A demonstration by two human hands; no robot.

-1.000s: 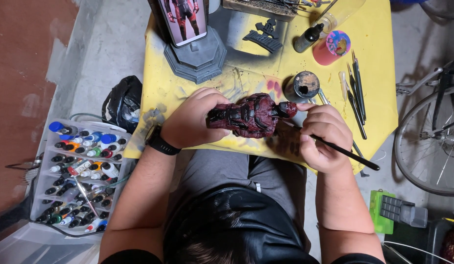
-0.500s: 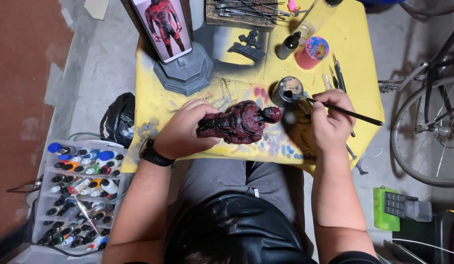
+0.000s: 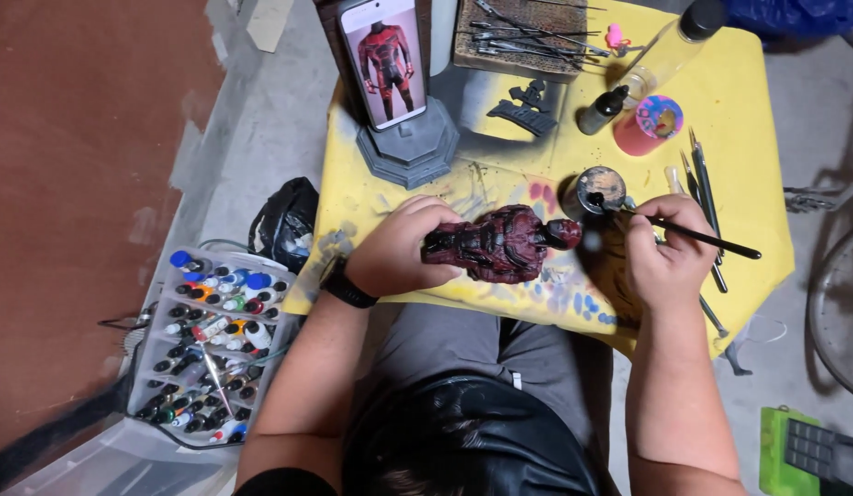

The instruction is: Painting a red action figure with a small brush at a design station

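My left hand (image 3: 399, 246) grips a dark red painted figurine (image 3: 498, 243) by its legs, lying sideways over a small yellow table (image 3: 757, 156). A black watch is on that wrist. My right hand (image 3: 667, 248) holds a thin black paintbrush (image 3: 693, 235) with its tip dipped into a small round paint pot (image 3: 600, 188) just beyond the figurine's head.
A phone on a grey stand (image 3: 390, 69) shows a red figure at the table's back. Nearby lie a dropper bottle (image 3: 601, 110), a pink cup (image 3: 649, 124), spare brushes (image 3: 702, 179) and a tool rack (image 3: 518, 37). A tray of paint bottles (image 3: 211, 349) sits on the floor at left; a bicycle wheel (image 3: 835, 303) stands at right.
My right hand has lifted the brush from the figurine and moved its tip up into the paint pot. The figurine stays in my left hand.
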